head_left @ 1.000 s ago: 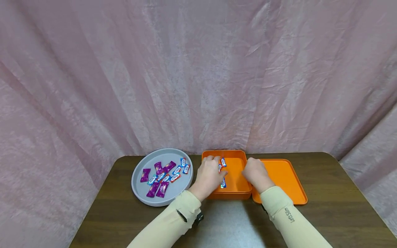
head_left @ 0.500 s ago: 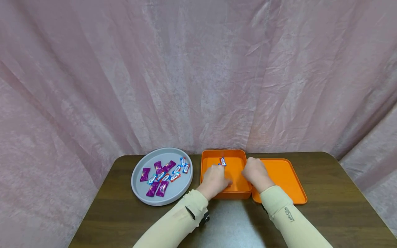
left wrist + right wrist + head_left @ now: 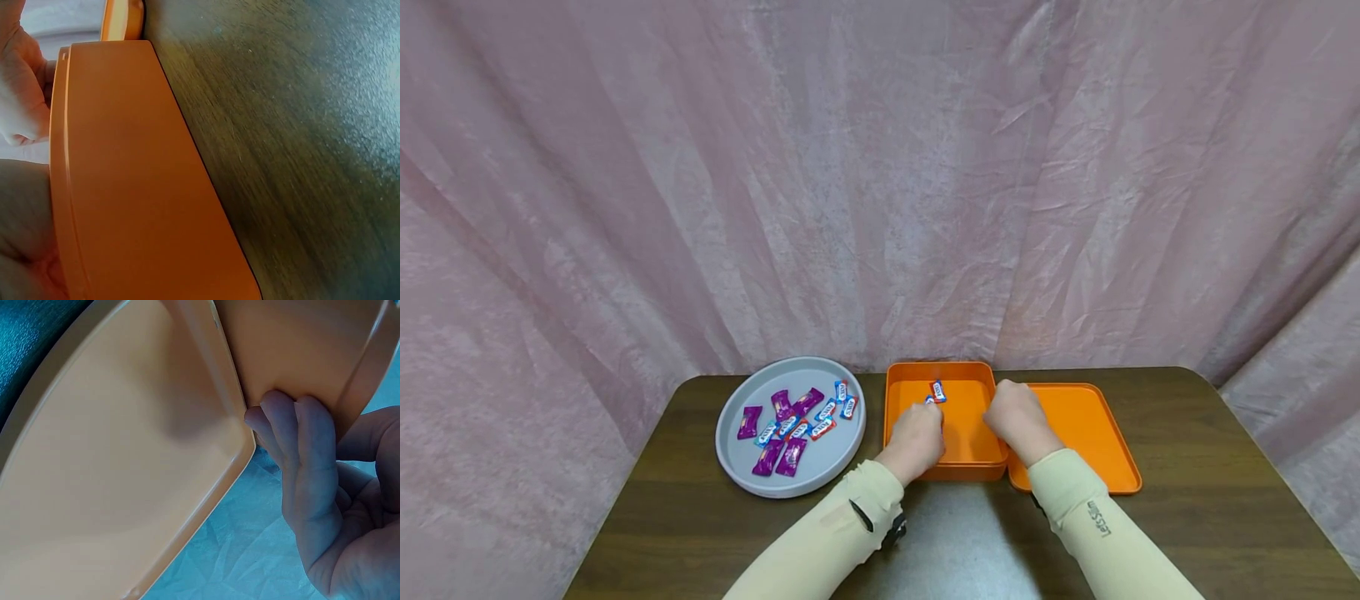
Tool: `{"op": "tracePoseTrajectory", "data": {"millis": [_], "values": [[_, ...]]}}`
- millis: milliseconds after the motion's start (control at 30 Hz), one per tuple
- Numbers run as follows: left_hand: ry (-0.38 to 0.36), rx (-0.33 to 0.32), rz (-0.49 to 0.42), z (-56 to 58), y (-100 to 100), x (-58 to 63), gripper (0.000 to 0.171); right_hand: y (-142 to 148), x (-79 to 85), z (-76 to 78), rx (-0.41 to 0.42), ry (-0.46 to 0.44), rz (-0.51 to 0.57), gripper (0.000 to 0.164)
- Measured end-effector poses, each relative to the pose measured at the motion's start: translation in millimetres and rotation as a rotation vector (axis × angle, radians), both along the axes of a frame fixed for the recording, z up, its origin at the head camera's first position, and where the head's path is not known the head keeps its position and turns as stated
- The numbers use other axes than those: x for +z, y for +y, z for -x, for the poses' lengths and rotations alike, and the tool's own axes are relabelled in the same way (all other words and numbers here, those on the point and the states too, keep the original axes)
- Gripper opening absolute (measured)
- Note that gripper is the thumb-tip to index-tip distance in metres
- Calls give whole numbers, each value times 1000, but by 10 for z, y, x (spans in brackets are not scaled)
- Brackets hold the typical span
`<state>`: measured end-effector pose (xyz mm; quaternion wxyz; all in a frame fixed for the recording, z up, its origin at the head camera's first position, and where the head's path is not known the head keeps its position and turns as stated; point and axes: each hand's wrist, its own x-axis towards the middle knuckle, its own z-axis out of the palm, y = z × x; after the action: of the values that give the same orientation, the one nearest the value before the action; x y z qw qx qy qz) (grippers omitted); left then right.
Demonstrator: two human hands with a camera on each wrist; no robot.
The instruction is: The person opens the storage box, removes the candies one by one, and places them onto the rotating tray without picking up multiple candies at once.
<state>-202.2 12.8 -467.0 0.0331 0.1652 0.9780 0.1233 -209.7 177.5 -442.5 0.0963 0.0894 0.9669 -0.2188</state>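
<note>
My left hand (image 3: pixel 916 443) is bent down inside the orange box (image 3: pixel 977 392), over its front left part. Its fingertips are hidden, and I cannot tell whether they hold a candy. Just beyond the knuckles lie small blue, red and white wrapped candies (image 3: pixel 937 391). In the left wrist view the box's outer wall (image 3: pixel 125 169) covers most of this hand. My right hand (image 3: pixel 1018 421) grips the box's right side. In the right wrist view its fingers (image 3: pixel 315 434) press on the outer wall, with the thumb toward the rim.
An orange lid (image 3: pixel 1090 437) lies right of the box, under the right wrist. Left of the box stands a round grey tray (image 3: pixel 730 467) holding several purple-wrapped candies (image 3: pixel 792 457) and several small blue and red ones (image 3: pixel 823 428). A pink curtain (image 3: pixel 880 208) hangs behind the table (image 3: pixel 1210 467).
My left hand has moved right and toward the front of the box, its fingers and thumb drawing in. The candy near its thumb is out of sight. The right hand has stayed put.
</note>
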Motion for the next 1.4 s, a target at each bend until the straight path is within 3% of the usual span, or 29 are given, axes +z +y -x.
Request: {"op": "tracePoseTrajectory", "data": {"millis": [233,400,500,933,1200,1400], "values": [[-45,51,34,-2,71,-9,35,2,1,-11,-3,-4,-4,14],[54,-6,89,-14,59,-38,14,-5,10,-11,-2,-1,5,10],[105,-42,83,-20,24,-41,11,-5,7,-7,-2,8,7,9],[120,-43,-2,-16,-84,-39,12,-3,-15,4,-1,2,-2,13],[66,-15,-92,-17,-174,62,10,0,-17,0,-2,2,-5,13],[92,-13,-176,24,-324,270,7,-5,-22,-11,-3,-1,9,12]]}}
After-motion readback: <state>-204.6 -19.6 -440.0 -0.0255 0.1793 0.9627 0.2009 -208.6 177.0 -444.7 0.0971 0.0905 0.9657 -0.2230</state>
